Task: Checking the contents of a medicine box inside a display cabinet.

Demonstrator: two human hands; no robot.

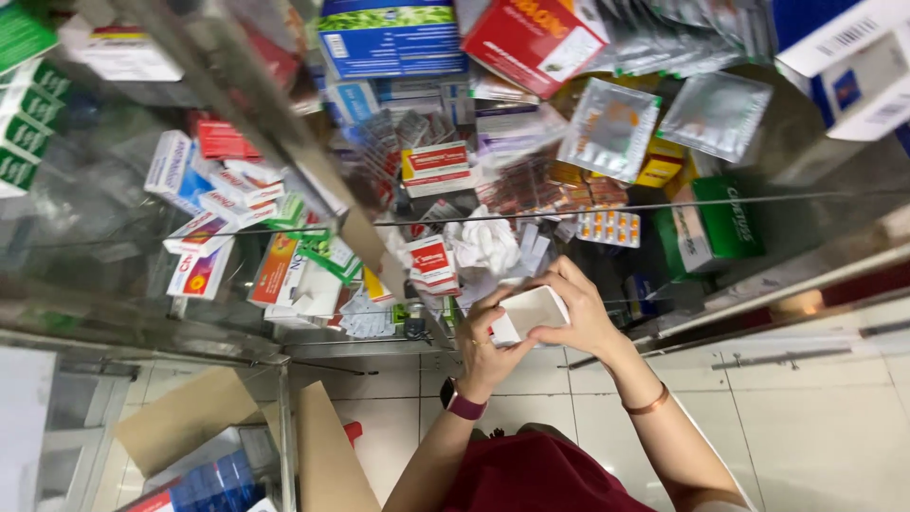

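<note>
I hold a small white box [531, 311] between both hands, out in front of me above the glass shelves. My left hand [485, 346] cups its near, lower-left end, fingers curled under and around it; my right hand [580, 318] closes over the far, upper-right end, fingertips on the top edge. So each grip is narrow and wrapped on the box, neither hand clearly nearer than the other. The box's long axis runs from lower left to upper right between my palms, and its broad white face tilts up toward me. Just beyond it lie a crumpled white paper [483, 242] and an orange blister pack [609, 228], apart from my fingers, among stacked medicine cartons [223, 180].
</note>
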